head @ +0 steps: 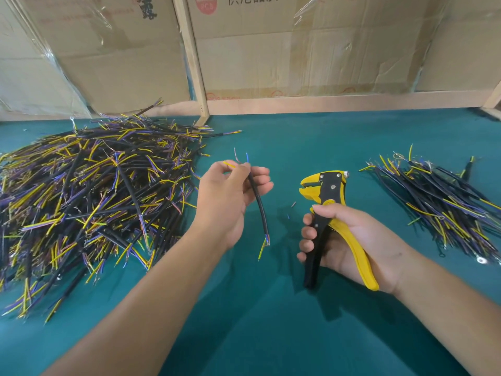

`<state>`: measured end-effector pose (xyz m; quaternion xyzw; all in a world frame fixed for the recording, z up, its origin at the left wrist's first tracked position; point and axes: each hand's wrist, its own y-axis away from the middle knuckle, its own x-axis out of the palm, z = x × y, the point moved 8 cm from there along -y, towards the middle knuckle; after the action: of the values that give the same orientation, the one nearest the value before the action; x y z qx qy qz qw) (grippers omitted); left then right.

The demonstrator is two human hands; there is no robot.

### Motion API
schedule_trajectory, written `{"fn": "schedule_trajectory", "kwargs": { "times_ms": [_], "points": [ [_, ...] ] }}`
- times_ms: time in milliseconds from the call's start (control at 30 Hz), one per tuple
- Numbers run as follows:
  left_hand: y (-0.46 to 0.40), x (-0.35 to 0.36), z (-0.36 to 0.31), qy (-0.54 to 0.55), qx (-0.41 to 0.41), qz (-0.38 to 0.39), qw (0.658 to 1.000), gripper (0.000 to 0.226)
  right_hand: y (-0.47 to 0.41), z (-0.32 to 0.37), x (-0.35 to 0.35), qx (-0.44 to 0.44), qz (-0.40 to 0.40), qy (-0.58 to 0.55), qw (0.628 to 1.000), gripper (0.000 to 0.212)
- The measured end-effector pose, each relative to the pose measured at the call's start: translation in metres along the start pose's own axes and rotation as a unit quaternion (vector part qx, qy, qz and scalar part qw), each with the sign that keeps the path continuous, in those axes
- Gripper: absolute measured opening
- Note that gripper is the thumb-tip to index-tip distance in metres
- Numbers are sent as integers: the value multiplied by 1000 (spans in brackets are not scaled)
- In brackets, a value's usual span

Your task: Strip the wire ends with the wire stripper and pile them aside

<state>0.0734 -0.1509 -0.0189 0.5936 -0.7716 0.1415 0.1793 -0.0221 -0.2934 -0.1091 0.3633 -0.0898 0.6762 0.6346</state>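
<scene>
My left hand (230,196) pinches a short black cable (259,206) near its upper end, above the green table. Yellow, blue and brownish cores fan out above the fingers, and more cores hang at the cable's lower end. My right hand (349,240) grips the yellow and black wire stripper (329,202) by its handles. The stripper's jaws point up and left, a short gap to the right of the cable, and nothing sits in them.
A big heap of black cables (89,196) with yellow and purple cores covers the left of the green table (271,321). A smaller pile (444,202) lies at the right. Small insulation scraps (293,204) lie between my hands. Cardboard sheets (298,50) and a wooden frame stand behind.
</scene>
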Motion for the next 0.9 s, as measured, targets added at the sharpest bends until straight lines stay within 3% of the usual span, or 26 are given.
{"fn": "schedule_trajectory", "kwargs": {
  "times_ms": [200, 433, 567, 900],
  "points": [
    [11, 16, -13, -79, 82, 83, 990, 17, 6, 2, 7, -4, -9, -4, 1000, 33],
    [22, 30, -23, -259, 178, 150, 937, 14, 19, 7, 23, -19, 26, 15, 999, 32],
    [23, 31, -24, -288, 176, 144, 930, 13, 25, 13, 31, -44, 31, 62, 997, 40],
    [26, 32, -26, -305, 181, 146, 923, 1, 41, 22, 42, -69, 57, 118, 989, 31]
  ]
}}
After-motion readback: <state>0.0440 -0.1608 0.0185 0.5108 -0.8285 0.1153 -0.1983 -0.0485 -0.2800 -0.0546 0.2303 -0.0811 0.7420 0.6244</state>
